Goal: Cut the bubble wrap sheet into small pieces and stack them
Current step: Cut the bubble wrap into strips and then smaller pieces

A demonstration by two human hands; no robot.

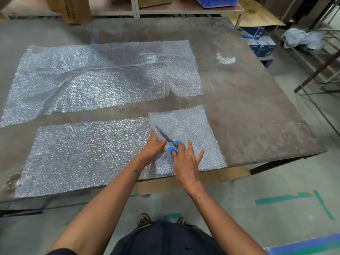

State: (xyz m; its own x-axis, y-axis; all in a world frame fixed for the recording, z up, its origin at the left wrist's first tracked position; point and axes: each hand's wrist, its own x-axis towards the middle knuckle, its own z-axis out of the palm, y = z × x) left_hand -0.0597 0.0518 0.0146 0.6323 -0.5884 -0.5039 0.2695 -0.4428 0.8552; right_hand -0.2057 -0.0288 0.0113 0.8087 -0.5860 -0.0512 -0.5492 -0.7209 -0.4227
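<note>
Right hand (185, 159) grips blue scissors (172, 144); left hand (156, 146) presses flat on bubble wrap (88, 155).

three bubble wrap sheets (103, 78), one pair of scissors (170, 142), two hands (185, 159)

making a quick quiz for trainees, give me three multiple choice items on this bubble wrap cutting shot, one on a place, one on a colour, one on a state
1. Where does the large uncut sheet lie?
A. on the floor
B. on the far part of the table
C. on a shelf

2. What colour are the scissors' handles?
A. blue
B. red
C. black

3. What is the right hand doing?
A. resting empty
B. holding the scissors
C. lifting a box

Answers:
1 B, it is spread beyond the near strip.
2 A, the loops show bright blue.
3 B, its fingers sit through the handles, while the left hand rests on the wrap.
</note>
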